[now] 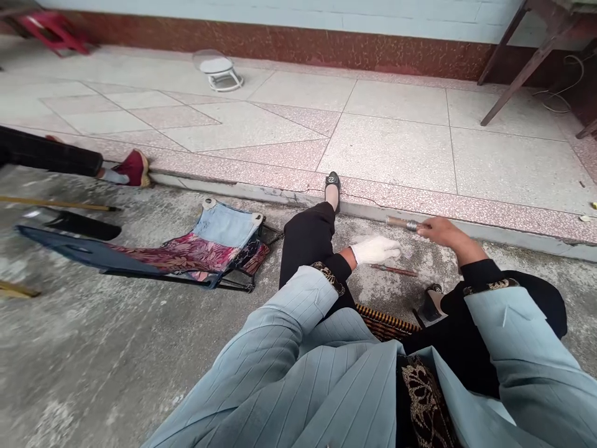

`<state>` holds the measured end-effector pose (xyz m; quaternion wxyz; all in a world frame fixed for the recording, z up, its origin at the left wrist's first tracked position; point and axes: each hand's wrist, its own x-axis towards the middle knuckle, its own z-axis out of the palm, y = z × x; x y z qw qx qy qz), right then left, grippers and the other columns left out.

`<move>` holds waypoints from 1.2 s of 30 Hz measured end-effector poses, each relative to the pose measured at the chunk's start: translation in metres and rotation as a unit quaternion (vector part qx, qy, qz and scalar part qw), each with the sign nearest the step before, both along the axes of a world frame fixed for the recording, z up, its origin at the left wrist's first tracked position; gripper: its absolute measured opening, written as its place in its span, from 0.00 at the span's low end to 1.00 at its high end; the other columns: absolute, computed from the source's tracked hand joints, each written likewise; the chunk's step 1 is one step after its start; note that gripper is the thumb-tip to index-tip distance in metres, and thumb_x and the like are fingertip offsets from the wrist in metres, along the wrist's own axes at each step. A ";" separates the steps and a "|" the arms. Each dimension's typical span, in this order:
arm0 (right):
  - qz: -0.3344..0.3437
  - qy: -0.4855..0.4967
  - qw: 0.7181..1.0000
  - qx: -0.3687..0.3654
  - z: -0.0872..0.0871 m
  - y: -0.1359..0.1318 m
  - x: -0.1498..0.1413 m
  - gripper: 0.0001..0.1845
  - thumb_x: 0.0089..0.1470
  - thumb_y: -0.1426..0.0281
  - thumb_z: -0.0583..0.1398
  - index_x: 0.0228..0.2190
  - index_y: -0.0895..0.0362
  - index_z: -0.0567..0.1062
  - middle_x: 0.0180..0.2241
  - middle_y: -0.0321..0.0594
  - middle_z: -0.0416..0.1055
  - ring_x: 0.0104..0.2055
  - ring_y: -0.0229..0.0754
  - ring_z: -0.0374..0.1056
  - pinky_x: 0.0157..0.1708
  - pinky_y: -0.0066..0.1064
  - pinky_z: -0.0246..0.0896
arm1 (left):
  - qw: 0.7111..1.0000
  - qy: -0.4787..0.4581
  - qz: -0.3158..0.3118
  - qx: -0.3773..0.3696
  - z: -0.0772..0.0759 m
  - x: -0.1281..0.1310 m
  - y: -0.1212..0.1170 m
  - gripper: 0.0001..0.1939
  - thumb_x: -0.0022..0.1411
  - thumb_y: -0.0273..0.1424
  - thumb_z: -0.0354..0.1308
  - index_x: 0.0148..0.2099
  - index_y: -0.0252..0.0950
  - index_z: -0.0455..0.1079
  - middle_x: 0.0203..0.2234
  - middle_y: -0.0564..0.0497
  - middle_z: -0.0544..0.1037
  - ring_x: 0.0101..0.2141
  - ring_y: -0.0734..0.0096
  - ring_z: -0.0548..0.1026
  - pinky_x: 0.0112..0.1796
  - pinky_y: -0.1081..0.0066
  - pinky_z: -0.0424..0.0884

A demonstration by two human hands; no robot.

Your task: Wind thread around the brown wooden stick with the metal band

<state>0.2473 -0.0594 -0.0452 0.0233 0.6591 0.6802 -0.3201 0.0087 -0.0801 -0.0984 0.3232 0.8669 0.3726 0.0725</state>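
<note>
My right hand (441, 231), bare, is closed round one end of a short rod (402, 223). The rod has a pale brown, worn far end and a grey metal part, which looks ridged or wound, by my fingers; its exact kind is not clear. My left hand (375, 250) wears a white knitted glove. Its fingers point right, stretched out and slightly blurred, and I see nothing in them. Just below the glove, a thin reddish-brown stick (401, 270) with a greenish end appears to lie on the concrete between my feet.
A woven seat edge (387, 323) shows beneath me. To my left stands a low folding chair (209, 249) with patterned cloth. Another person's maroon shoe (133, 168) rests by the raised tiled step (392, 137). Farther off are a white stool (224, 73), a red stool (56, 28) and a wooden table's leg (517, 81).
</note>
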 end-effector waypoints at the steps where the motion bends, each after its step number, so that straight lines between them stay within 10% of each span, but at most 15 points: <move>1: 0.035 -0.051 0.998 -0.003 -0.003 -0.002 -0.005 0.16 0.54 0.61 0.60 0.39 0.60 0.78 0.35 0.48 0.74 0.34 0.46 0.67 0.32 0.34 0.58 | 1.000 0.003 -0.007 0.000 -0.002 0.001 -0.001 0.16 0.65 0.42 0.54 0.47 0.37 0.74 0.42 0.48 0.78 0.45 0.62 0.74 0.46 0.68 0.69; 4: 0.168 -0.076 0.976 -0.118 -0.007 -0.010 -0.013 0.11 0.51 0.64 0.62 0.32 0.59 0.79 0.30 0.46 0.73 0.30 0.43 0.66 0.29 0.32 0.56 | 1.000 0.004 -0.029 0.010 -0.009 0.003 -0.001 0.17 0.65 0.43 0.51 0.44 0.38 0.75 0.37 0.47 0.80 0.42 0.63 0.76 0.44 0.71 0.67; 8: 0.288 0.169 0.886 -0.320 0.007 -0.018 -0.006 0.17 0.49 0.57 0.64 0.32 0.59 0.78 0.25 0.36 0.70 0.25 0.35 0.62 0.28 0.28 0.57 | 0.999 -0.012 -0.025 0.016 -0.013 -0.005 0.009 0.28 0.63 0.50 0.48 0.46 0.33 0.76 0.40 0.42 0.79 0.43 0.67 0.74 0.47 0.71 0.65; 14: 0.090 0.395 0.900 -0.160 0.030 -0.013 0.014 0.20 0.48 0.54 0.65 0.32 0.60 0.74 0.28 0.36 0.68 0.26 0.33 0.60 0.29 0.28 0.58 | 0.999 -0.028 0.028 -0.001 0.007 -0.052 0.070 0.28 0.61 0.51 0.49 0.49 0.35 0.74 0.44 0.41 0.77 0.52 0.59 0.69 0.51 0.62 0.64; 19: -0.082 0.264 0.961 -0.016 0.014 0.000 0.015 0.17 0.52 0.57 0.61 0.33 0.60 0.73 0.28 0.40 0.69 0.28 0.38 0.63 0.30 0.31 0.60 | 0.999 -0.012 0.049 -0.014 0.015 -0.052 0.076 0.25 0.65 0.47 0.45 0.54 0.39 0.70 0.46 0.45 0.74 0.55 0.58 0.67 0.51 0.59 0.63; 22: -0.013 0.000 1.000 0.025 0.004 0.000 0.003 0.15 0.54 0.61 0.59 0.37 0.59 0.76 0.33 0.46 0.73 0.33 0.44 0.67 0.32 0.33 0.59 | 0.999 -0.005 0.022 -0.027 0.004 -0.021 0.036 0.26 0.64 0.49 0.46 0.56 0.40 0.68 0.47 0.47 0.75 0.53 0.61 0.68 0.51 0.62 0.63; 25: 0.135 -0.133 0.980 -0.056 -0.001 -0.008 -0.008 0.12 0.52 0.65 0.60 0.36 0.59 0.78 0.36 0.48 0.74 0.36 0.47 0.68 0.33 0.33 0.58 | 0.999 -0.004 -0.001 -0.032 -0.003 0.003 0.005 0.25 0.64 0.48 0.46 0.53 0.39 0.71 0.44 0.47 0.76 0.50 0.61 0.70 0.51 0.65 0.64; 30: 0.272 0.124 0.909 -0.291 0.006 -0.019 0.000 0.16 0.50 0.59 0.63 0.35 0.58 0.78 0.26 0.36 0.70 0.26 0.36 0.63 0.30 0.29 0.58 | 0.999 -0.009 -0.002 -0.031 0.005 0.003 0.004 0.21 0.67 0.43 0.46 0.50 0.37 0.72 0.40 0.44 0.78 0.47 0.60 0.72 0.48 0.64 0.65; 36: 0.136 0.348 0.908 -0.190 0.029 -0.015 0.015 0.23 0.46 0.54 0.66 0.35 0.60 0.76 0.28 0.35 0.68 0.27 0.33 0.60 0.29 0.28 0.57 | 0.999 -0.020 0.003 -0.040 0.008 0.005 0.003 0.21 0.67 0.44 0.47 0.48 0.36 0.72 0.36 0.45 0.78 0.41 0.60 0.74 0.43 0.65 0.67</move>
